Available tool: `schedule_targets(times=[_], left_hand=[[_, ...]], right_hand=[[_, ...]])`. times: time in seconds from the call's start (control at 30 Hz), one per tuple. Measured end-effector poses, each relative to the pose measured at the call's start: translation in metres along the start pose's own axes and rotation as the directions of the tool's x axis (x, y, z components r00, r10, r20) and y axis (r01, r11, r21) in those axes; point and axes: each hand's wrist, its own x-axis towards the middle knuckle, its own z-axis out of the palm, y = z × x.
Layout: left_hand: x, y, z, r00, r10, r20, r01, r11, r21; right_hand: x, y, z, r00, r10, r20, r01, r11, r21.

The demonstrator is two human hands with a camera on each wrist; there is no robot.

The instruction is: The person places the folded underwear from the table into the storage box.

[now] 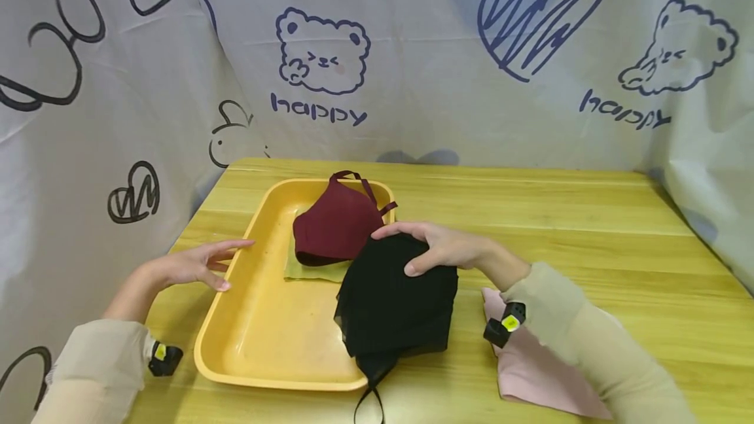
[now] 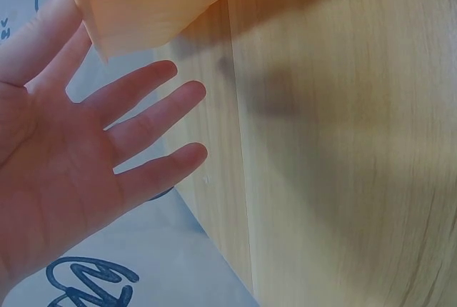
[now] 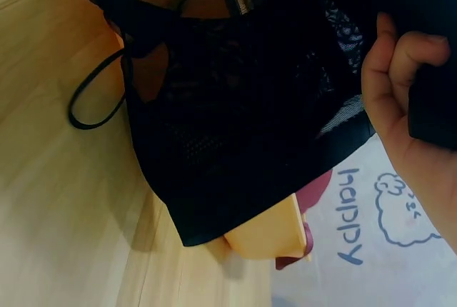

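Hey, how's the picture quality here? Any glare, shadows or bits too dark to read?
Head view: bright overall, with a soft sheen on the table near the bottom edge; left wrist view: slightly hazy, soft-edged shadows on the table beside the left hand; right wrist view: dimmer, much of the black garment's detail lost.

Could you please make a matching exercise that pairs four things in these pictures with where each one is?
1. Black garment
2. Maroon bra
3. Pink cloth
4. Left hand

A. At the rim of the yellow tray
B. Held by the right hand
C. On the table, right of the tray
D. Over a yellow-green cloth

Pairs: 1-B, 2-D, 3-C, 4-A
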Motion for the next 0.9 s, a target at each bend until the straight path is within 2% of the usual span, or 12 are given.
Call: schedule_targets(times=[0.33,0.9], left_hand=[[-0.001,-0.002,0.000,1.000,0.007,-0.004,-0.007,1.000,0.000],[0.001,-0.005,-0.001,1.000,0.010,-0.009,-0.009,1.000,0.007]], right_hand=[[0.022,0.000,0.007,1.000,0.029,-0.001,-0.029,0.990,-0.137],[0.059,0.009,0.017,0.997,0.049,0.051,-0.032,0.958,-0.285]])
